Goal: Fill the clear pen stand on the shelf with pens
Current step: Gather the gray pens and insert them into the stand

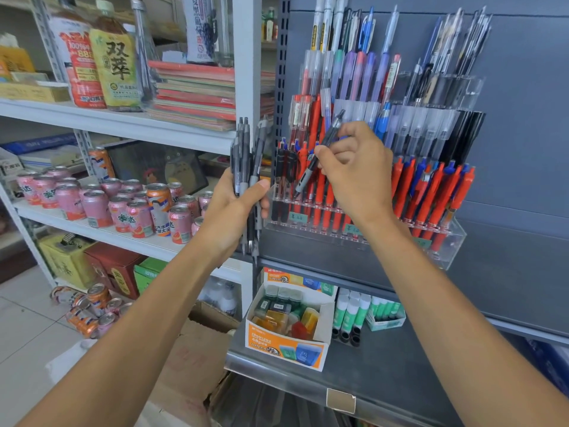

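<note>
At the left end of the clear tiered acrylic pen stand (455, 241) on the grey metal shelf (311, 260), your right hand (354, 171) pinches one dark grey click pen (320, 152), tilted, tip down over the lowest row. Your left hand (234, 211) is wrapped round a bundle of dark grey pens (246, 155) just left of the stand. Risk: the slanted tip may snag the crowded red pens (321, 195) there, and a loosening left grip would spill the bundle.

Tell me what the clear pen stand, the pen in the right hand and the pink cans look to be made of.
Pen stand: clear rigid plastic, probably acrylic; glossy, and pens show through its walls. Pen pinched by the right hand: dark, smoky plastic barrel with a matte grey grip, possibly rubber. Pink cans: thin metal, likely aluminium; bare silvery tops, glossy printed sides.
</note>
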The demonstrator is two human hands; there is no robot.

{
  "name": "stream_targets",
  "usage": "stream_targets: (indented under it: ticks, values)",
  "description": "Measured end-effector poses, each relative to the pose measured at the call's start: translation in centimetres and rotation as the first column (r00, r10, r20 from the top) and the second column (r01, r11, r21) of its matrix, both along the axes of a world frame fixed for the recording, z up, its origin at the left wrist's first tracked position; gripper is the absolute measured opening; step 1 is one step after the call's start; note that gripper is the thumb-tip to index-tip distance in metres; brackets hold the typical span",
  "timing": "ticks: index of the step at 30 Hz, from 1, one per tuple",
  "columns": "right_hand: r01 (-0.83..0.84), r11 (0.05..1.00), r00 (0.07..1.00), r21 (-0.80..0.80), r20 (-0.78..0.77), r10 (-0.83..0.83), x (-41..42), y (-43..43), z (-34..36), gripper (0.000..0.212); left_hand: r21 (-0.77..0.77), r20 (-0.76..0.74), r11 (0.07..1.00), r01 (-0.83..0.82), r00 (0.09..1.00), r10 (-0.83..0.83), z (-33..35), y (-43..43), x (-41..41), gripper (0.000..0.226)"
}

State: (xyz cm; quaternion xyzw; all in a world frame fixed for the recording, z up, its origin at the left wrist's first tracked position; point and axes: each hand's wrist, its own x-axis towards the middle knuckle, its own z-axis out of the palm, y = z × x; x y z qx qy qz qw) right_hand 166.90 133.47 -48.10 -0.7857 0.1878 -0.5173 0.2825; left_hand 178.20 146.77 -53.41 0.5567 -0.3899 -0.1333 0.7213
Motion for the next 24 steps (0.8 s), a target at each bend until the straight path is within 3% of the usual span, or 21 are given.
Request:
stream_targets:
  ticks: [4,7,9,15,24]
  values:
    - [0.046,0.996,0.995,-0.079,-0.088,-0.053,0.2,0.0,0.6,0.025,0.002,-0.038,1.000,-0.024,0.999,0.024,-0.1,0.1,0.5,0.036]
    - [0.052,0.988,0.971,-0.145,-0.222,-0.084,0.7,0.7,-0.6,0.017,-0.041,-0.045,0.998,-0.045,0.998,0.044,-0.2,-0.1,0.8,0.017]
    - [0.081,0.979,0.956,-0.185,-0.265,-0.129,1.1,1.3,-1.8,0.011,-0.080,-0.073,0.995,-0.051,0.996,0.046,-0.4,-0.1,1.0,0.017]
    - [0.185,0.965,0.901,-0.186,-0.360,-0.242,1.9,1.5,-3.2,0.016,-0.168,-0.064,0.985,-0.039,0.998,0.029,-0.7,-0.8,1.1,0.007]
    - [0.129,0.989,0.957,-0.071,-0.253,-0.143,0.8,1.3,-4.1,0.017,-0.173,-0.048,0.985,0.024,0.998,-0.033,-0.2,-1.5,0.5,0.012]
